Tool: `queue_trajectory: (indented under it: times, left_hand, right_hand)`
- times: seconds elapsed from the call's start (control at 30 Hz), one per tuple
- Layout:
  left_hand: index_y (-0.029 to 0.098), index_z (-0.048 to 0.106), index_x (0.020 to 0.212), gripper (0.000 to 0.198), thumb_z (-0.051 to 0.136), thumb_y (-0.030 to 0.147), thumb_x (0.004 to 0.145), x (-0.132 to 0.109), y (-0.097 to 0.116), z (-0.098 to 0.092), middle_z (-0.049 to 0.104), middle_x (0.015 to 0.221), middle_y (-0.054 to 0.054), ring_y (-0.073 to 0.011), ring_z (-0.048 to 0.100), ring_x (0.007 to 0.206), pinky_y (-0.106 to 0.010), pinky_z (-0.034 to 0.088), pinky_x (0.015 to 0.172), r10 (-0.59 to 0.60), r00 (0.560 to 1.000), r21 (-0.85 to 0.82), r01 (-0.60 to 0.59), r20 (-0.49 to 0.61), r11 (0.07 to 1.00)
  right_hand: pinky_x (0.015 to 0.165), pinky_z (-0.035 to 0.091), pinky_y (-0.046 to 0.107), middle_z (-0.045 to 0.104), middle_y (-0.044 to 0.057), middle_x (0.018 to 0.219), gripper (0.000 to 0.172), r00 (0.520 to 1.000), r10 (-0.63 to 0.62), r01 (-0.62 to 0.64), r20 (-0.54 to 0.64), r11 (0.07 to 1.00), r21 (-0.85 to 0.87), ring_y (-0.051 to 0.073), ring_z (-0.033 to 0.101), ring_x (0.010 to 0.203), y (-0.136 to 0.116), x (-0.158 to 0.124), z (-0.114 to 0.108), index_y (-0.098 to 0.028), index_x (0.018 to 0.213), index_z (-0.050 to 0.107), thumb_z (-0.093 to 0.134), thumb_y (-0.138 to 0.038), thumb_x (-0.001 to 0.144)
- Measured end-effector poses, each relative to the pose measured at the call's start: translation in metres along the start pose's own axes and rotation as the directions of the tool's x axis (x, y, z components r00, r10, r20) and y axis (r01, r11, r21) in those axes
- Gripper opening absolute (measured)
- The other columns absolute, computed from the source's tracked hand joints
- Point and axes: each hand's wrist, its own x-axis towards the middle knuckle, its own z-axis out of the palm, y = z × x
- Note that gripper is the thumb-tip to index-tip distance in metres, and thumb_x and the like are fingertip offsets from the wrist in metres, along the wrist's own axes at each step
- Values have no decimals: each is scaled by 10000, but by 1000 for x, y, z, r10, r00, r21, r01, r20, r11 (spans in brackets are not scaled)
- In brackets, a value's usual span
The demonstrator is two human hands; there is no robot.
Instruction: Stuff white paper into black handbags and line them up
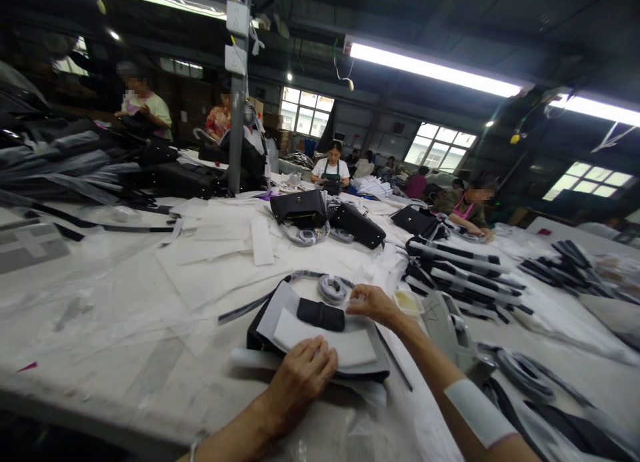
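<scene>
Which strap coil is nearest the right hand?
The round coil just beyond the small black item, beside the right hand. Others lie farther off: a larger coil right of the grey device, more by the black bags.

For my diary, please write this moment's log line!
left hand: on white sheet; right hand: near coiled strap; black bag: underneath
</scene>
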Motion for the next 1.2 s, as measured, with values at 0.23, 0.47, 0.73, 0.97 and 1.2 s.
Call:
queue_trajectory:
  times: [0.23, 0.47, 0.73, 0.97, 1.2]
  left_hand:
    - [117, 586, 1179, 260, 380, 152, 1024, 3, -1, 0, 656, 1110, -109, -227, 606, 1096, -352, 476, 922, 9, 997, -7, -10, -73, 1000]
    - [107, 562, 1207, 240, 442, 145, 1003, 1, -1, 0, 642, 1132, -126, -237, 600, 1102, -366, 473, 916, 17, 999, -6, -17, -34, 1000]
    - [123, 579, 1179, 247, 393, 139, 1018, 3, -1, -7, 660, 1095, -107, -225, 619, 1070, -355, 493, 892, 7, 999, -30, -8, -46, 1000]
    - [149, 583, 1213, 266, 395, 157, 1027, 2, 0, -14, 668, 1119, -96, -217, 612, 1106, -361, 493, 928, -18, 1000, -75, 19, 6, 997]
    - [149, 567, 1262, 286, 407, 176, 1025, 3, 1, -11, 656, 1146, -109, -226, 597, 1129, -365, 473, 933, -32, 999, -50, 34, 35, 998]
  right_hand:
    - [674, 477, 263, 741, 10, 749, 184, 999, -6, 5, 37, 1000, 25, 197, 658, 718, 8, -9, -6, -186, 829, 770, 603, -252, 789]
    - [849, 493, 312, 778, 49, 953, 231, 992, -116, 117, 49, 993, -20, 252, 700, 921, -15, -39, -6, -223, 955, 787, 579, -251, 859]
    - [856, 525, 296, 757, 43, 887, 267, 940, -335, 341, 65, 909, -240, 191, 707, 843, -25, -90, 13, -230, 955, 747, 491, -160, 928]
    - [997, 497, 366, 722, 20, 818, 264, 848, -525, 464, -75, 803, -375, 165, 684, 785, -35, -120, 29, -214, 895, 681, 478, -49, 933]
    - [1055, 468, 424, 724, 51, 962, 238, 774, -599, 487, -206, 770, -413, 203, 681, 950, -43, -142, 48, -185, 1030, 644, 469, -45, 950]
